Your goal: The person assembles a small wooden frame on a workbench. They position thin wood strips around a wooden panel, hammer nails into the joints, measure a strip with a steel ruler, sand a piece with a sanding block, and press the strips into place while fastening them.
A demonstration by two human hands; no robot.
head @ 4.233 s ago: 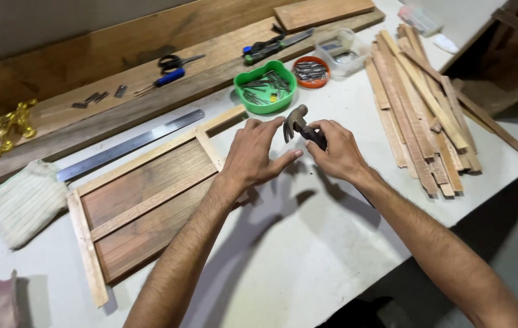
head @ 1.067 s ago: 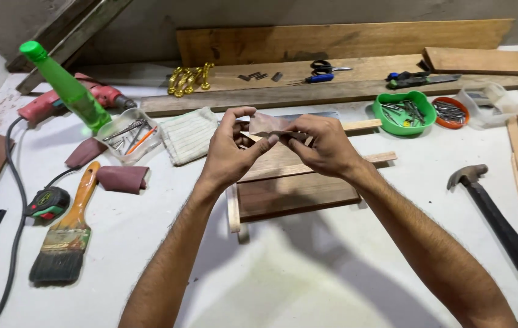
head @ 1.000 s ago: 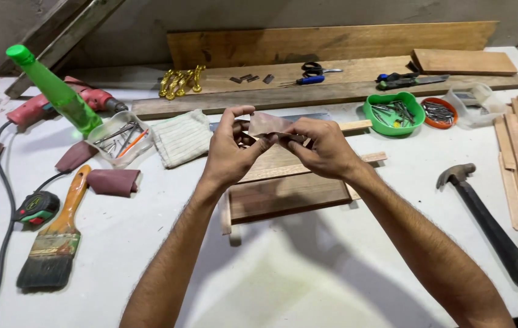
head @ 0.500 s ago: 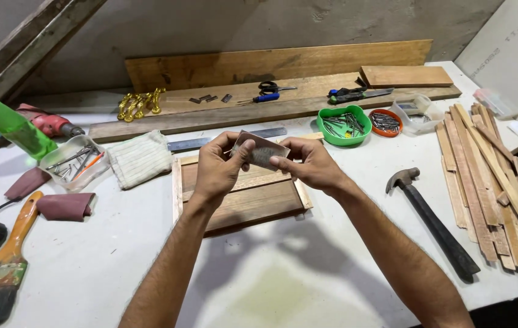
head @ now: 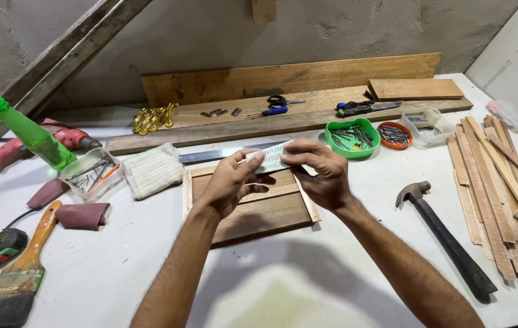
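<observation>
My left hand (head: 228,185) and my right hand (head: 323,176) together hold a small folded sheet of sandpaper (head: 273,159), pale printed back facing up, just above a small wooden frame panel (head: 259,209) lying on the white table (head: 307,279). Each hand pinches one end of the sheet between thumb and fingers. The panel's far edge is partly hidden behind my hands.
A hammer (head: 447,240) lies right of the panel, wooden strips (head: 502,194) beyond it. A green bowl of nails (head: 352,137), a steel ruler (head: 210,155), a cloth (head: 152,170), a green bottle (head: 31,135), a drill (head: 10,149), sandpaper pieces (head: 82,214), a paintbrush (head: 19,273) and planks (head: 283,79) surround it.
The hammer that my right hand held earlier now lies on the table. Both hands have taken up the sandpaper sheet and hold it over the panel; the view has shifted.
</observation>
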